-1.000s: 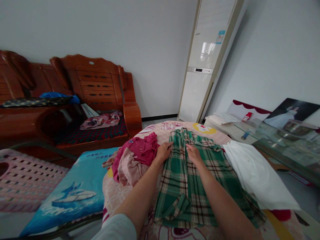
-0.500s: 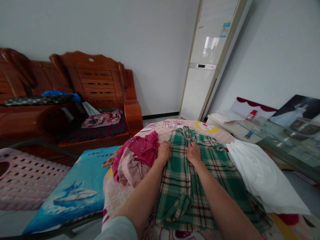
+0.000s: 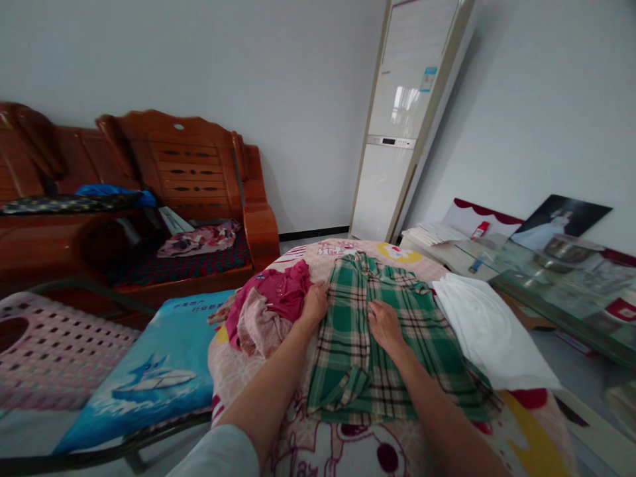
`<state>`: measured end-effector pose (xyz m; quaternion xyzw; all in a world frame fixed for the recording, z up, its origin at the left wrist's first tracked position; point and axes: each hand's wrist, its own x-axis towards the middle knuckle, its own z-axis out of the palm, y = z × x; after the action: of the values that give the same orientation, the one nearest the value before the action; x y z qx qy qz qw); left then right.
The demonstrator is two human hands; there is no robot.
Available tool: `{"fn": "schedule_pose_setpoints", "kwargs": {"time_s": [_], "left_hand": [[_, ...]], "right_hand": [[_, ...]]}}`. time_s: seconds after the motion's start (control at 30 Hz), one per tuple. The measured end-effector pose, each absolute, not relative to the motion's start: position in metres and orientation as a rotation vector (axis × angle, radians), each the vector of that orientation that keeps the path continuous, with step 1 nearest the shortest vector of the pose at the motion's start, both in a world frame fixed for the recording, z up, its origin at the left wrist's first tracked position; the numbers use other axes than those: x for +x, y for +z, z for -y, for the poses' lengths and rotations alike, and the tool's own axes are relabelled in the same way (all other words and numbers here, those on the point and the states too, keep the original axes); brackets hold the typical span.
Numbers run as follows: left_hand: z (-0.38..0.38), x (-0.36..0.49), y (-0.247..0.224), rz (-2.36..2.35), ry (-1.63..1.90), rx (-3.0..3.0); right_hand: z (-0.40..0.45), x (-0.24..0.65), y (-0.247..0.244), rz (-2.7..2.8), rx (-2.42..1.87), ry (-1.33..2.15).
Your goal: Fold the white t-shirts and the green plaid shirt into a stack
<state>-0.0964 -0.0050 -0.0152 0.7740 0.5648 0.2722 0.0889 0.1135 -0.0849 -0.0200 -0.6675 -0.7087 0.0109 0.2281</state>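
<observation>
A green plaid shirt (image 3: 342,338) lies spread on a round table with a patterned pink cover (image 3: 238,391). My left hand (image 3: 315,303) is closed at the shirt's left edge, with its fingertips on the cloth. On the front placket, my right hand (image 3: 385,324) has its fingers bent together and pinching the fabric. A crumpled magenta top (image 3: 288,291) and a light pink garment (image 3: 261,328) are heaped just left of my left hand. To the right of the shirt is a folded white cloth (image 3: 489,331), touching its edge.
A blue cushion (image 3: 149,371) rests on a chair by the table's left side, near a pink woven chair back (image 3: 64,351). Behind stands a wooden sofa (image 3: 193,165). A glass table (image 3: 571,291) with a metal bowl (image 3: 571,248) is at right, and an air conditioner (image 3: 387,119) fills the corner.
My right hand has slid a little down the placket, toward me. My left hand stays by the shirt's left edge. The camera view has shifted slightly.
</observation>
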Motion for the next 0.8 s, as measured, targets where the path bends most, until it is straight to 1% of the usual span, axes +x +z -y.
{"fn": "schedule_pose_setpoints", "kwargs": {"time_s": [0.13,0.27,0.37,0.43,0.5,0.6,0.8], "left_hand": [[0.034,-0.104,-0.004,-1.635,0.838,2.276],[0.072,-0.113,0.004,-1.745,0.642,2.237],[0.096,-0.117,0.004,-1.808,0.512,2.250],[0.106,-0.120,0.001,-1.824,0.524,2.238],[0.111,-0.122,-0.002,-1.828,0.572,2.202],[0.114,-0.124,-0.004,-1.826,0.574,2.133],[0.120,-0.116,-0.004,-1.879,0.461,2.161]], "right_hand": [[0.138,0.112,-0.023,1.941,-1.558,0.165],[0.186,0.096,-0.012,2.015,-1.287,0.398],[0.201,0.086,0.000,1.906,-1.247,0.607],[0.203,0.087,0.004,1.697,-1.281,0.738],[0.200,0.091,0.004,1.502,-1.309,0.781],[0.197,0.098,-0.002,1.412,-1.385,0.684],[0.198,0.097,-0.013,1.623,-1.778,0.186]]}}
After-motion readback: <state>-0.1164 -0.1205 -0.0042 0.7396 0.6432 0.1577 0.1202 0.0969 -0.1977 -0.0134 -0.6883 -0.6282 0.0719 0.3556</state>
